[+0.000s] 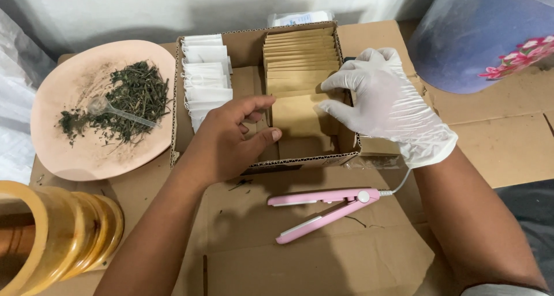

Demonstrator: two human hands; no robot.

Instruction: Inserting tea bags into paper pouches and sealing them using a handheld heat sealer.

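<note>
An open cardboard box (300,158) holds a row of white filter bags (205,79) on its left side and a stack of brown paper envelopes (300,59) on its right. My bare left hand (228,137) reaches into the middle of the box, thumb and fingers closing on the near brown envelope (294,120). My right hand (384,102), in a white glove, rests its fingertips on the same envelope's right edge and on the stack behind it.
A pink plate (81,152) with dried green herbs (130,97) and a clear plastic spoon (109,110) lies at the left. A pink mini heat sealer (323,210) sits open on the cardboard in front. Yellow rings (63,232) are at lower left, a blue container (479,36) upper right.
</note>
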